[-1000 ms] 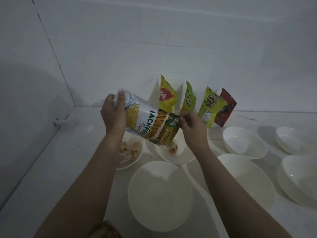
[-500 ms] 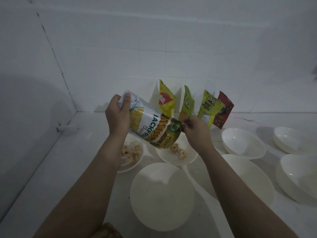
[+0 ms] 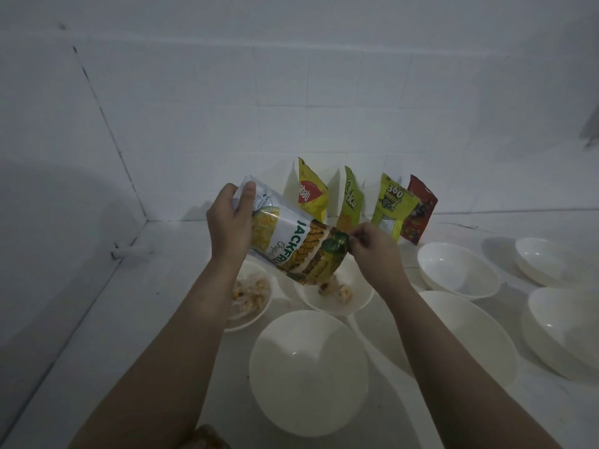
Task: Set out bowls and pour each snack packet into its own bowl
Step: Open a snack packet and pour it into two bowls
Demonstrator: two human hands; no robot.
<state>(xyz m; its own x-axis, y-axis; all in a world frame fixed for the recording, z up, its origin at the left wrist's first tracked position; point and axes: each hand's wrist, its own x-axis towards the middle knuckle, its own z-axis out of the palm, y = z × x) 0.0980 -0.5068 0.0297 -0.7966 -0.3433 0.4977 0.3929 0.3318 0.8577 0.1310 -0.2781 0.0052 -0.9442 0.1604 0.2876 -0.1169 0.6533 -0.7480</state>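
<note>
Both hands hold a white and yellow jackfruit chips packet [image 3: 291, 241], tilted with its mouth down. My left hand [image 3: 228, 226] grips the raised bottom end. My right hand [image 3: 372, 249] pinches the green top corner at the mouth. Under the mouth sits a small white bowl [image 3: 358, 304] with a few chips [image 3: 335, 286] in it. To its left, partly behind my left forearm, another white bowl [image 3: 256, 315] holds pale snack pieces [image 3: 251, 291]. Several unopened packets lean on the back wall: yellow [image 3: 311, 194], green [image 3: 351, 202], lime [image 3: 392, 205], red [image 3: 419, 210].
A large empty white bowl [image 3: 308, 371] stands nearest me, with another [image 3: 476, 332] partly behind my right forearm. Three more empty bowls lie at the right [image 3: 458, 270], [image 3: 551, 260], [image 3: 567, 325]. White tiled walls close the back and left; a small white peg [image 3: 129, 251] sticks out low on the left wall.
A few more chips have dropped from the packet into the bowl beneath it. Both hands keep their grip, with the packet still tilted mouth down.
</note>
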